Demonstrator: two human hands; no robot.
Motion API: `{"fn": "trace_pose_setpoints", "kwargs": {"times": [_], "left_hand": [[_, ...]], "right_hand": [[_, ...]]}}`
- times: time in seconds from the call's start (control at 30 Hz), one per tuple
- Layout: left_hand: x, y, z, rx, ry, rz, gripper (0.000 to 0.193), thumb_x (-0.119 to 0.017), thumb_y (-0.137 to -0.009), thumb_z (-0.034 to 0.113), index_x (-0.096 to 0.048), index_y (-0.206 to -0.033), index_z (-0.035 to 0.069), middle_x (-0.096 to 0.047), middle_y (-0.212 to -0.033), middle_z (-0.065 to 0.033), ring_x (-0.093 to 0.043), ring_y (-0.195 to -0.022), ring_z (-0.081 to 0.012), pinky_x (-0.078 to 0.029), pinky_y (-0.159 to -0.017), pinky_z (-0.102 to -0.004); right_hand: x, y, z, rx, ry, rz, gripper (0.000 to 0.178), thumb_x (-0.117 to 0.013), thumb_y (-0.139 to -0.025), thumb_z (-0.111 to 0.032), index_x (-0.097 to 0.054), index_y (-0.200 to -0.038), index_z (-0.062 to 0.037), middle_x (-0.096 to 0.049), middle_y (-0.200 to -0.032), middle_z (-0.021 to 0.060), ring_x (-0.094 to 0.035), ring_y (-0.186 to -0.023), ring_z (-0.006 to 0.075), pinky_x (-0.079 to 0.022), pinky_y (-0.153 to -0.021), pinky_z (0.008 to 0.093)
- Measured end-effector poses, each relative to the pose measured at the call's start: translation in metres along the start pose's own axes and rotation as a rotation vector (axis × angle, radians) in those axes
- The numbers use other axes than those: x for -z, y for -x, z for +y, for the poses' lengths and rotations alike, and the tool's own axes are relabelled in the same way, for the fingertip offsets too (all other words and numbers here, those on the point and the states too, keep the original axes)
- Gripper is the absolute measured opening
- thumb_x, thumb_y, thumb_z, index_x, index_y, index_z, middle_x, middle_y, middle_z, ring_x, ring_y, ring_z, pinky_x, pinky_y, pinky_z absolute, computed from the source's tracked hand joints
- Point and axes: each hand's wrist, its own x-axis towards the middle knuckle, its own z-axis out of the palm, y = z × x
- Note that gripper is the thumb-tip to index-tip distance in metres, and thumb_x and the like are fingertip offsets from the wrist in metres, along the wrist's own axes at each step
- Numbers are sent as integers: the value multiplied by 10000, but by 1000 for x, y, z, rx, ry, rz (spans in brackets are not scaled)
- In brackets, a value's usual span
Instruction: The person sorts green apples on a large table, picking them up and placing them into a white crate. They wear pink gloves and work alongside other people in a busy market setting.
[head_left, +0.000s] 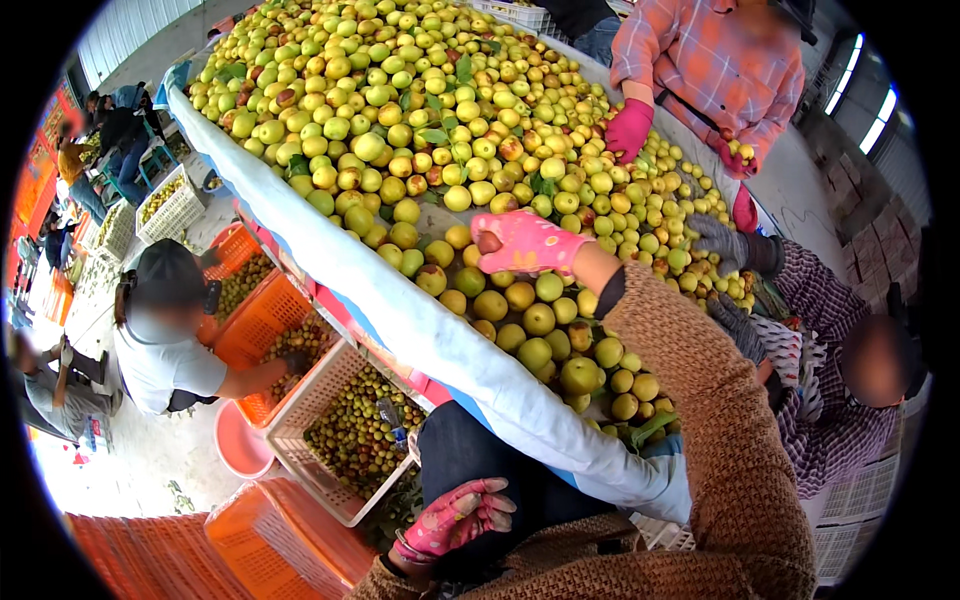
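Observation:
A broad heap of yellow-green jujubes (369, 148), some blotched red-brown and with a few green leaves among them, covers the table before me. My right hand (532, 244), in a pink patterned glove, reaches over the near part of the heap. Its fingers are closed on a reddish-brown jujube (489, 242). Low in the view, my left hand (458, 516) wears a matching glove and is held near my dark-clothed lap. Its fingers are slightly bent and apart, with nothing seen in them. Pale cloth (400, 330) drapes the table's near edge.
Below the edge stand a white crate (350, 515) of small jujubes, orange crates (262, 318) and a pink basin (243, 440). A co-worker in grey gloves (728, 243) works at right; another in pink gloves (629, 130) stands across. A person in white (170, 360) bends over the crates.

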Motion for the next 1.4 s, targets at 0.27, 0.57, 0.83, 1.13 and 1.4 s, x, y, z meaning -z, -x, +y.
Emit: {"fn": "trace_pose_setpoints", "kwargs": {"times": [0.27,0.57,0.83,1.13,1.4], "left_hand": [[-1,1,4,-15,26,-5,548,-478,-969,319,-349,-1374,-26,-561,-1196,-209,-580,-1021,-294,-445,-918,-392],[1,1,3,4,49,-15,559,-452,-977,327,-327,-1388,-32,-555,-1214,-214,-587,-1024,-296,-449,-919,-385],[1,0,1,-22,17,-18,546,-448,-978,326,-339,-1381,-25,-562,-1203,-213,-590,-1017,-287,-454,-908,-383],[-2,-1,-1,-69,-29,-20,561,-484,-966,323,-337,-1379,-26,-561,-1195,-211,-577,-1024,-292,-443,-934,-398],[-72,3,103,-250,-886,-1,426,-494,-973,218,-459,-1315,-32,-593,-1163,-143,-586,-1060,-227,-440,-958,-351]], "right_hand": [[15,-67,-46,192,-413,133,316,-611,-853,-298,-603,-1070,-67,-572,-752,5,-525,-680,72,-426,-600,233],[-27,-159,-96,225,270,206,475,-540,-858,-321,-527,-1286,-116,-553,-1228,172,-590,-1051,317,-505,-815,419],[-6,-96,-86,190,253,-97,460,-571,-850,-276,-548,-1274,-98,-658,-993,159,-643,-701,259,-533,-610,374],[-22,-7,-16,270,210,22,515,-717,-741,-284,-589,-1207,-106,-651,-918,95,-636,-792,197,-509,-639,299],[-28,156,27,-68,-1248,271,476,-590,-897,-370,-499,-1272,-91,-589,-1142,66,-605,-841,145,-486,-571,203]]}}
